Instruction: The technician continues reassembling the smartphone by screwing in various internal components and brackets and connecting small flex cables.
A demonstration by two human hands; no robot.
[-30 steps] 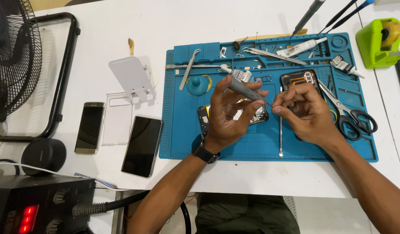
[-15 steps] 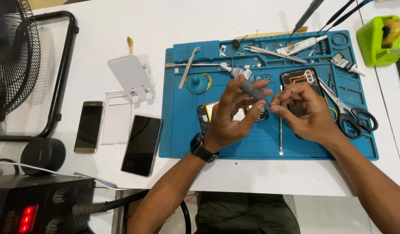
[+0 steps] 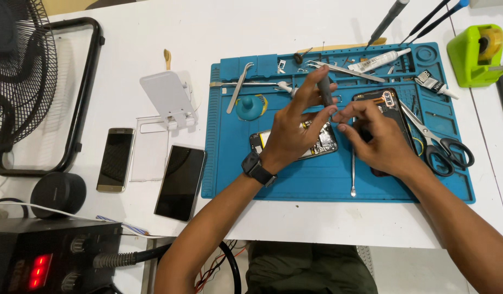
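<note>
The grey screwdriver (image 3: 326, 91) is a short, dark, stubby-handled tool, held tilted above the blue work mat (image 3: 317, 185), over the opened phone board (image 3: 317, 142). The left hand (image 3: 295, 130) has its grip closed on the screwdriver's handle, fingers spread upward around it. The right hand (image 3: 379, 142) meets it from the other side, its fingertips (image 3: 344, 114) pinched narrow at the tool's lower end; whether they hold a small part I cannot tell. Under the right hand lies a dark phone shell (image 3: 390, 106), partly hidden. Just beside it on the mat lie scissors (image 3: 439, 142), a thin metal spudger (image 3: 353, 169), tweezers (image 3: 238, 95) and a blue suction cup (image 3: 251, 106). Off the mat, on the white counter (image 3: 153, 32), rest two phones (image 3: 180, 182), a white stand (image 3: 167, 100), a green tape dispenser (image 3: 477, 54) and a black fan (image 3: 22, 81).
</note>
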